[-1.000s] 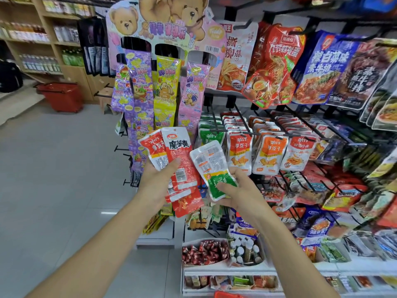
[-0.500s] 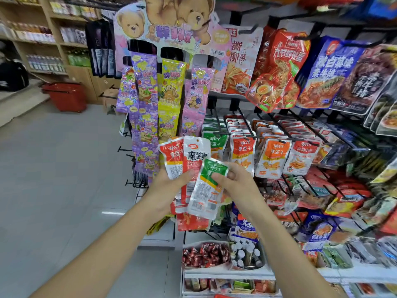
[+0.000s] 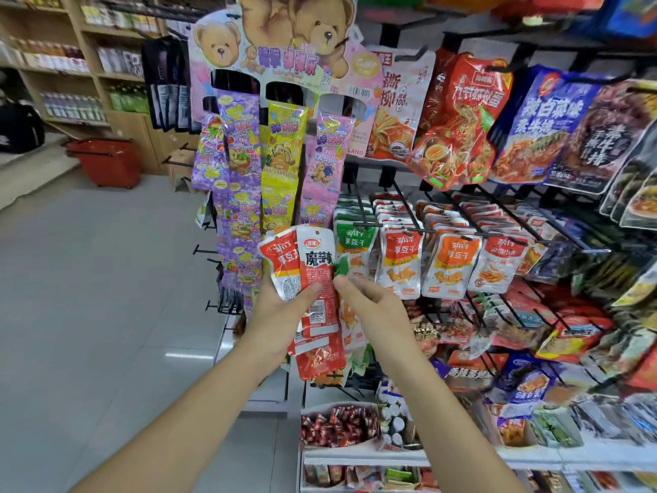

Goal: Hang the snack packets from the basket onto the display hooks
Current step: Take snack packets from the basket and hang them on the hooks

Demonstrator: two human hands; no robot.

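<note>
My left hand [image 3: 281, 314] grips several red-and-white snack packets [image 3: 314, 268], fanned upright in front of the rack. My right hand [image 3: 373, 307] pinches the lower part of a green-and-white packet [image 3: 355, 243]. The top of that packet sits at the front end of the leftmost display hook [image 3: 359, 204], ahead of other green packets. Its lower half is hidden behind my fingers. To the right, orange packets [image 3: 449, 265] of the same kind hang on neighbouring hooks.
A bear-themed card display with purple, yellow and pink strips [image 3: 281, 161] hangs left of the hooks. Large bags [image 3: 458, 122] hang above. A red basket [image 3: 106, 161] stands on the floor at the far left. Trays of small snacks [image 3: 337, 425] lie below.
My right hand has carried the green packet up and to the right, from in front of the left hand's packets to the leftmost hook. My left hand has stayed raised with its packets.
</note>
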